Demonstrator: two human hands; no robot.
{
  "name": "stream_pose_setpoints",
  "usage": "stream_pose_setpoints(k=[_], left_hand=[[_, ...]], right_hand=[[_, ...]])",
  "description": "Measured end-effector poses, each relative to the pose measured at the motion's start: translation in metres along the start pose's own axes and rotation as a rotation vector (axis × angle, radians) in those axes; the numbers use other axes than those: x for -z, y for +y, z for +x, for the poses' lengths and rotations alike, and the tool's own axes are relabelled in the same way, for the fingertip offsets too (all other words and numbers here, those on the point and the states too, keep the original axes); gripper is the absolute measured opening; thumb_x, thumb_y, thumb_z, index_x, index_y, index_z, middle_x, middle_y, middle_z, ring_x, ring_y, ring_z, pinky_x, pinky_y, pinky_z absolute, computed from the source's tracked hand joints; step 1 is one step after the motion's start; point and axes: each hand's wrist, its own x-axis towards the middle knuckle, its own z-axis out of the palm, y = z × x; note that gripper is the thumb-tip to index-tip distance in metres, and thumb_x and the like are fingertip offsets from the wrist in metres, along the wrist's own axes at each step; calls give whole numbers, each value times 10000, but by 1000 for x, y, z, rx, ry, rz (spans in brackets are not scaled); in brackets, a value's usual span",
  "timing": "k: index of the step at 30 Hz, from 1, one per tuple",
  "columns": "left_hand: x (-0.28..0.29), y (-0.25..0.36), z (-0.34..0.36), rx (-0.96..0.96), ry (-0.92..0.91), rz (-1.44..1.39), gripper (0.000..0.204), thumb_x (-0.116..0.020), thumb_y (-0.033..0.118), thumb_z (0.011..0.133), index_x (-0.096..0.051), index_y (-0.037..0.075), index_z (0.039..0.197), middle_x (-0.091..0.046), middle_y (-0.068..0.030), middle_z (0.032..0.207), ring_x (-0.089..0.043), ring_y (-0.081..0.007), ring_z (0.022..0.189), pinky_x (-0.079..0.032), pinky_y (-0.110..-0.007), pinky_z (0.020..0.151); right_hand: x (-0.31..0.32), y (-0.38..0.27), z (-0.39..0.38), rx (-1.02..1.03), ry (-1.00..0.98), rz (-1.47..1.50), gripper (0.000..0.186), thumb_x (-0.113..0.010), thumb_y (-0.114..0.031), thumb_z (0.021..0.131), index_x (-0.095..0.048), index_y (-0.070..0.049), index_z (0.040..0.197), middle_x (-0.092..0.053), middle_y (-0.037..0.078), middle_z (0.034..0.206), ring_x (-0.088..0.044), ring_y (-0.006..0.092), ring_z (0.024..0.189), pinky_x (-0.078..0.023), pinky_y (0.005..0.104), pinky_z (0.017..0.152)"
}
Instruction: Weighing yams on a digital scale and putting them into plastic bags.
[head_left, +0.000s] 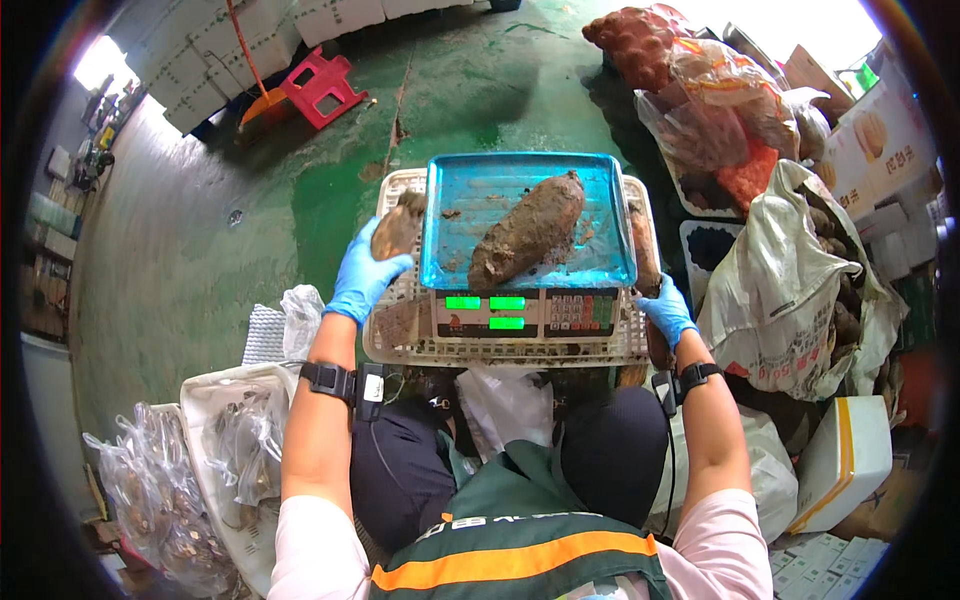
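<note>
Muddy root: one big root [535,228] lies slantwise on the blue pan [490,182] of the scale [480,326].
Left grip: my left hand [366,272] grasps a stubby root [398,232] beside the pan.
Right grip: my right hand [668,306] touches a long root [643,245]; how firmly, I can't tell.
Done: one root on the pan, displays lit.
Left: two roots off it.
Around: white crate [405,181] beneath, bulging sack [765,300] rightward.
In the way: dirt crumbs [451,213] on the pan.

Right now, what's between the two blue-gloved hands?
In the head view, a digital scale with a blue rectangular tray, bearing a muddy brown tuber, sits on a white plastic crate between left hand and right hand.
</note>
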Motion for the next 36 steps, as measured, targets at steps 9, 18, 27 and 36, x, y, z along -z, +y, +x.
stream_pose_setpoints(k=[9,18,27,36], left_hand=[[-67,73,57,-224,-258,89,782,-679,384,732,-357,4,1334,-492,-222,1255,-471,-322,1173,-372,-346,966],[-46,70,62,-167,-300,19,455,-547,284,891,-471,56,1277,-499,-97,1266,-469,-173,1151,-357,-278,977],[21,116,-23,96,11,-607,367,-542,254,887,-530,78,1208,-543,-21,1215,-496,-126,1104,-354,-278,935],[15,60,-86,160,298,-851,271,-542,195,893,-576,131,1154,-573,23,1169,-516,-79,1049,-360,-249,880]], right_hand=[[-3,3,1,-15,-28,-13,707,-736,-307,637,-439,-2,1202,-570,236,1112,-556,349,1046,-444,380,888],[6,-2,-1,-27,-54,-4,727,-731,-281,648,-411,22,1226,-574,239,1109,-568,348,1029,-451,373,875],[50,-28,-36,322,275,-436,584,-653,-312,707,-495,-14,1183,-600,240,982,-595,354,878,-470,409,776],[-98,-115,-137,590,-1021,-262,566,-599,-418,764,-482,-79,1202,-570,227,1060,-578,373,943,-446,416,840]])
